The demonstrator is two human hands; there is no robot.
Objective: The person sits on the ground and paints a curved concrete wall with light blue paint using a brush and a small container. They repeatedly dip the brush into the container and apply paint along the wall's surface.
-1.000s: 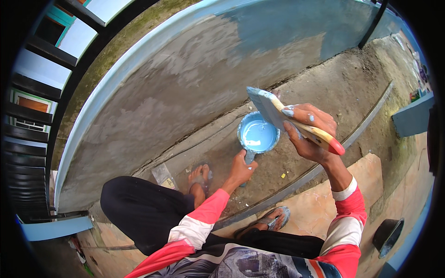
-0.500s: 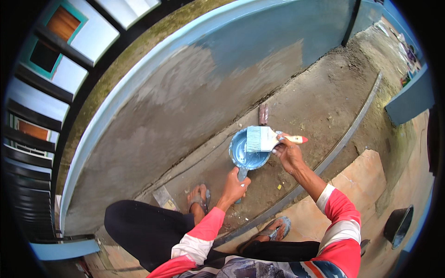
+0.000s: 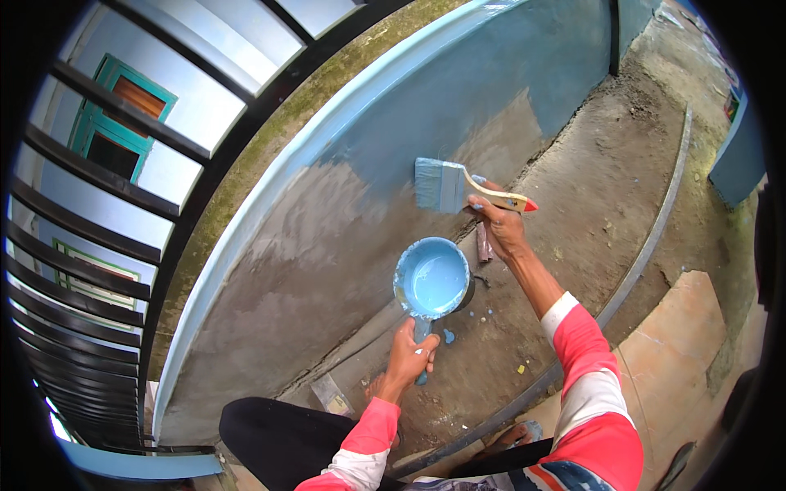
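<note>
A: State of the left hand (image 3: 407, 358)?

B: Clamped on the handle of a blue dipper (image 3: 399, 288), open side up above the bare ground (image 3: 573, 282). Light-blue paint (image 3: 440, 281) is inside.

A: Right hand (image 3: 496, 216)?

B: Fingers closed on the handle of a wide, flat brush (image 3: 452, 188); bristles point left, red handle end right.

A: Brush location?

B: Beyond the dipper, in front of the wall (image 3: 278, 270). Whether they touch, I cannot tell.

A: Wall condition?

B: Blue toward the upper right; grey-brown at lower left.
</note>
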